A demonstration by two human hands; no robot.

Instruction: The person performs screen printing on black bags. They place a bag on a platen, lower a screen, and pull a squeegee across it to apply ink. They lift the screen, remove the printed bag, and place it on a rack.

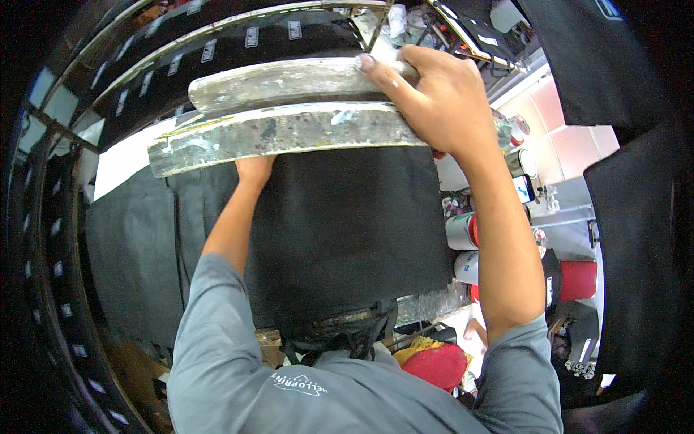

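Two long, paint-stained bars span the space before me. The back one, a round-ended bar [282, 84], resembles a squeegee handle. The front one, a straight-edged bar [289, 130], looks like the near side of a printing frame. My right hand [444, 94] is closed around the right end of the bars, its thumb on the back one. My left hand [254, 168] reaches under the front bar; its fingers are hidden there. Below the bars lies a black cloth bag [347, 224], its dark straps [347, 336] hanging at the near edge.
Racks of black cloth pieces [249, 43] with small pale labels stand behind and along the left. Paint tubs [461, 231] and a red container [578, 281] are on the right. A round red seat [437, 365] is near me. Black cloth [643, 239] hangs at far right.
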